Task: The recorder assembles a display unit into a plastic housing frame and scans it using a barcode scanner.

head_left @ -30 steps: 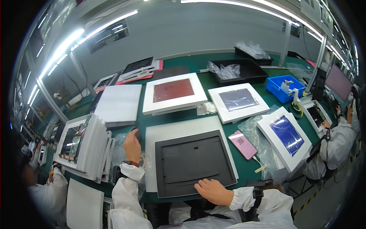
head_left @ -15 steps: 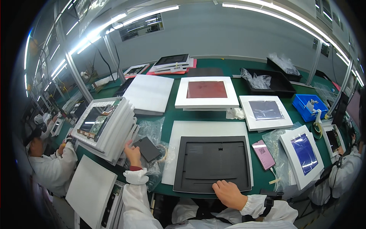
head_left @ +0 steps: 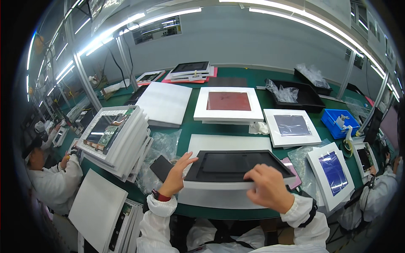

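A flat black panel with a raised inner rectangle (head_left: 230,162) and a light grey side rim stands tilted in front of me. Its near edge is raised off a white foam sheet (head_left: 230,141). My right hand (head_left: 270,185) grips that near edge at the right, fingers curled over it. Beside the panel's left end, my left hand (head_left: 175,175) is open, its fingers stretched out toward the corner. Whether they touch it I cannot tell. A small dark grey plate (head_left: 160,168) lies on clear plastic wrap, just left of that hand.
White-framed units with a circuit board on top (head_left: 109,135) are stacked at left. Beyond the panel lies a white frame with a red screen (head_left: 229,101). To the right are a pink phone (head_left: 291,170), a blue-screened frame (head_left: 334,173) and a blue bin (head_left: 339,122). Co-workers sit both sides.
The black panel's near edge has come up with my right hand, so its grey side shows. My left hand has moved right, from beside the dark plate to the panel's left end.
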A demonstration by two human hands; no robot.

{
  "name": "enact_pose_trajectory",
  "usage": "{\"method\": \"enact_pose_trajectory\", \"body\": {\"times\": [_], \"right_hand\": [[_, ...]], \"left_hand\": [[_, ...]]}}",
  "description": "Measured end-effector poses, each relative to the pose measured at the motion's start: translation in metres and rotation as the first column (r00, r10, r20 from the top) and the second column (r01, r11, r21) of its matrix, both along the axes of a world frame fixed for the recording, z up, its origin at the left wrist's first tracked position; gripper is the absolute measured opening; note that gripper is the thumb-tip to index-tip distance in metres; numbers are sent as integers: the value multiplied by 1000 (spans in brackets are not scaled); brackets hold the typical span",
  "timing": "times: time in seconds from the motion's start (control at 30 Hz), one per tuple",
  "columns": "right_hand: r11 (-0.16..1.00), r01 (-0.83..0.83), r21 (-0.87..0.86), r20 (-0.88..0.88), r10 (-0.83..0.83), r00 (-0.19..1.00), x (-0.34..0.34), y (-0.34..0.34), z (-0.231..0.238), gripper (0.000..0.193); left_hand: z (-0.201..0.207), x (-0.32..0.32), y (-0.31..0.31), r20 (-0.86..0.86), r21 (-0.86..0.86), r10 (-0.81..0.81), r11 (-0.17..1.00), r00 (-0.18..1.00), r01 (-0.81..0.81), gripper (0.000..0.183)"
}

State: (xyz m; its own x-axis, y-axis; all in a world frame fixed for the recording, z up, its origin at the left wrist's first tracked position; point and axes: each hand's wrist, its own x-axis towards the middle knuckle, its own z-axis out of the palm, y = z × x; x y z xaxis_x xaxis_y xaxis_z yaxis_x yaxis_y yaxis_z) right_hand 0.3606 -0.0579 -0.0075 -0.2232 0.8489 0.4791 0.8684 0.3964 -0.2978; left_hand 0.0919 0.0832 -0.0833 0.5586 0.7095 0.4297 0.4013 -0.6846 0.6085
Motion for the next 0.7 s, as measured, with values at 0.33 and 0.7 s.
{"method": "enact_pose_trajectory", "body": {"times": [0.33, 0.7], "right_hand": [[861, 249, 444, -379, -72, 923, 59, 52, 10, 38], [981, 195, -4, -877, -98, 470, 119, 89, -107, 32]], "left_hand": [[-38, 26, 67, 446, -246, 79, 969, 891, 38, 26], [-35, 43, 77, 570, -263, 126, 964, 812, 34, 18]]}}
